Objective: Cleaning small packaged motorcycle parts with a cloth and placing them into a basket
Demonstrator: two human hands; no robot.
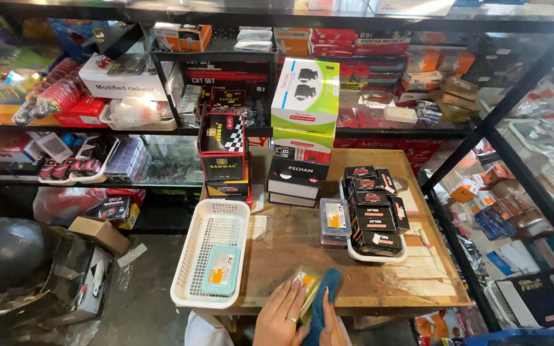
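At the wooden table's (290, 250) near edge, my left hand (280, 317), with a ring on one finger, holds a small clear packet with a yellow and orange card (307, 284). My right hand (332, 327) presses a blue cloth (323, 296) against that packet. A white plastic basket (189, 253) sits to the left, with one similar packet (221, 270) lying inside. A stack of such packets (335, 222) stands mid-table.
A white tray (379, 257) piled with small black boxes sits at the right. Stacked boxes (302, 128) stand at the table's back. Glass shelves of parts surround it. A dark helmet (4, 253) and a cardboard box (100, 234) lie at left.
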